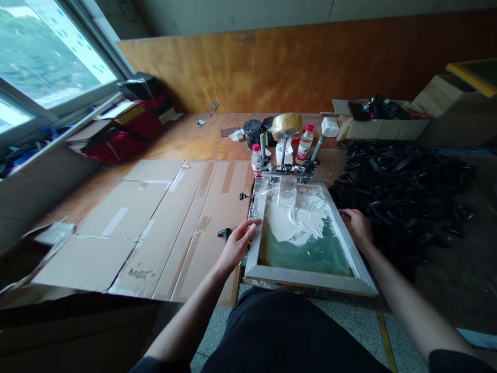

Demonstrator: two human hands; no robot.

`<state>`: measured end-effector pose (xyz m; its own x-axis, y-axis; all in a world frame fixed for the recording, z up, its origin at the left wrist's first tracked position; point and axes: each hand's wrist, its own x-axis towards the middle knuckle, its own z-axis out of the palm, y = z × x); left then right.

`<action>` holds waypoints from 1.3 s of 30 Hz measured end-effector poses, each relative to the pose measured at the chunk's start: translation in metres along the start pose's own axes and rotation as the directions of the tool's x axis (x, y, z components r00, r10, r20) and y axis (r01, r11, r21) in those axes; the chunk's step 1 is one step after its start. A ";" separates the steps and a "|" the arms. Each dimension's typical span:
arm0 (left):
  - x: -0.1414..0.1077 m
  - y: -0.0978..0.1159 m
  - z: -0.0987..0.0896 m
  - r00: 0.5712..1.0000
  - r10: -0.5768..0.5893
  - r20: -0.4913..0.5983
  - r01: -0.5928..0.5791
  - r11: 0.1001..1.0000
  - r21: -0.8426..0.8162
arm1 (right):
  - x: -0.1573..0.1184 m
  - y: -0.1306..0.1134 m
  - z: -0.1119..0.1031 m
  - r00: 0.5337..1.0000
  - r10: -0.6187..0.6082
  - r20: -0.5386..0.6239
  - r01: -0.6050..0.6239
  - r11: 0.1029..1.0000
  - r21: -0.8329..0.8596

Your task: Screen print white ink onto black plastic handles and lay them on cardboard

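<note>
Open left hand [236,243] and half-curled right hand [356,227], grip unclear, laid on opposite rails of a silver metal screen-printing frame [310,277] with white-smeared green mesh [306,254].

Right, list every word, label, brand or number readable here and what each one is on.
Red label on the plastic water bottle: too blurred to read.
Red label on the second plastic water bottle: too small to read.
Black marks on the cardboard sheet: too blurred to read.
No other lettering can be read.
</note>
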<state>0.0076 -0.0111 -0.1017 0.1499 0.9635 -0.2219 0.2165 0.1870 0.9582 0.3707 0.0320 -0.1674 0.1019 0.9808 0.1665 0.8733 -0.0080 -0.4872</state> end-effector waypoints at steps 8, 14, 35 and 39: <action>0.016 -0.069 0.018 0.990 -0.088 -0.111 0.116 0.954 0.276 | 0.054 -0.120 0.023 0.906 -0.423 0.028 0.424 0.902 -0.083; 0.021 -0.076 0.014 0.993 -0.095 -0.068 0.113 0.933 0.343 | 0.012 -0.126 0.036 0.734 -0.613 0.293 0.655 0.752 -0.067; 0.013 -0.054 0.011 0.993 -0.113 -0.040 0.117 0.985 0.129 | 0.014 -0.121 0.012 0.724 -0.678 0.129 0.668 0.735 0.113; 0.004 -0.016 0.003 0.995 -0.099 0.007 0.099 0.995 -0.035 | 0.071 -0.126 -0.014 0.876 -0.481 0.035 0.476 0.874 0.095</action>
<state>0.0076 -0.0105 -0.1190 0.1345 0.9390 -0.3164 0.1965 0.2877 0.9373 0.2747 0.1002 -0.0816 -0.3477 0.8698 0.3501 0.7663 0.4788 -0.4284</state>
